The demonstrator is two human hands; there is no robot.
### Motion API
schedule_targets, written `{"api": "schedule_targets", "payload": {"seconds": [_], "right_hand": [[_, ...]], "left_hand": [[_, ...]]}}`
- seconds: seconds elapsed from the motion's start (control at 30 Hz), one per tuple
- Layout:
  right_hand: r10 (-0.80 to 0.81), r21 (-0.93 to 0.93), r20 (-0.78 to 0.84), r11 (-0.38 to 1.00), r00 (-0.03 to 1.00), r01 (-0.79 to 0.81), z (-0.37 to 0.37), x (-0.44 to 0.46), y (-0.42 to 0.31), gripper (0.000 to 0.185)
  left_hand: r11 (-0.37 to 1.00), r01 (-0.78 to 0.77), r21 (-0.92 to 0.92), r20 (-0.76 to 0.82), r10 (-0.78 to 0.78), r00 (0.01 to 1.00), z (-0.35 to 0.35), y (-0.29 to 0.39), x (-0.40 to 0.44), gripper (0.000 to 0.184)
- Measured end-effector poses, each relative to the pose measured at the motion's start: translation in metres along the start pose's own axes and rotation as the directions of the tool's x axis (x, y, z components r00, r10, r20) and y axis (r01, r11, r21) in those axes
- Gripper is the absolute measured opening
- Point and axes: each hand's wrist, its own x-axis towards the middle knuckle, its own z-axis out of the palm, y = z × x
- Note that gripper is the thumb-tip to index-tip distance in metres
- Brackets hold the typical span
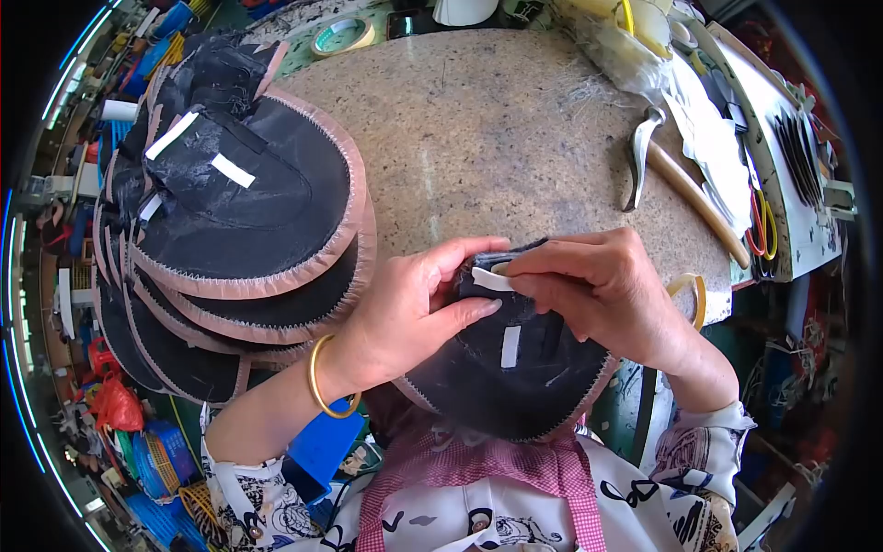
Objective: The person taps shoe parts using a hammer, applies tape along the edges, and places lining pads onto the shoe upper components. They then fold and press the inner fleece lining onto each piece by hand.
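Observation:
A black rounded piece with a pinkish stitched edge (497, 396) lies at the table's near edge, partly over my lap. My left hand (418, 308) pinches its upper end between thumb and fingers. Closed on the same end from the right, my right hand (598, 290) has its fingertips at a short white strip (492, 279). A second white strip (510, 347) sits lower on the black surface. To the left, similar black pieces (248, 202) are stacked, the top one bearing white strips.
A hammer (685, 189) with a wooden handle lies at the right of the speckled table (441, 120). A tape roll (343, 37) is at the back. Plastic bags (621, 46) and a white tray (791, 193) stand at the right. A blue bin (322, 446) is below left.

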Motion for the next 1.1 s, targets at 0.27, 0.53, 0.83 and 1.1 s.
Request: {"api": "schedule_targets", "payload": {"seconds": [0.27, 0.53, 0.83, 1.1], "right_hand": [[-0.297, -0.154, -0.143, 0.949, 0.944, 0.275, 0.001, -0.004, 0.014, 0.011], [0.211, -0.065, -0.329, 0.967, 0.920, -0.245, -0.015, -0.056, 0.019, 0.014], [0.213, -0.134, -0.582, 0.926, 0.784, -0.352, -0.016, -0.079, 0.040, 0.015], [0.306, -0.134, -0.545, 0.887, 0.780, -0.441, -0.019, -0.091, 0.049, 0.012]], "left_hand": [[0.960, -0.083, 0.268, -0.052, 0.101, 0.994, 0.000, 0.012, -0.003, 0.031], [0.971, -0.217, 0.097, -0.027, 0.220, 0.975, 0.009, 0.017, 0.016, 0.030], [0.869, -0.210, 0.448, 0.085, 0.193, 0.978, 0.017, 0.024, 0.044, 0.035], [0.887, -0.118, 0.446, 0.082, 0.091, 0.992, 0.027, 0.028, 0.048, 0.023]]}}
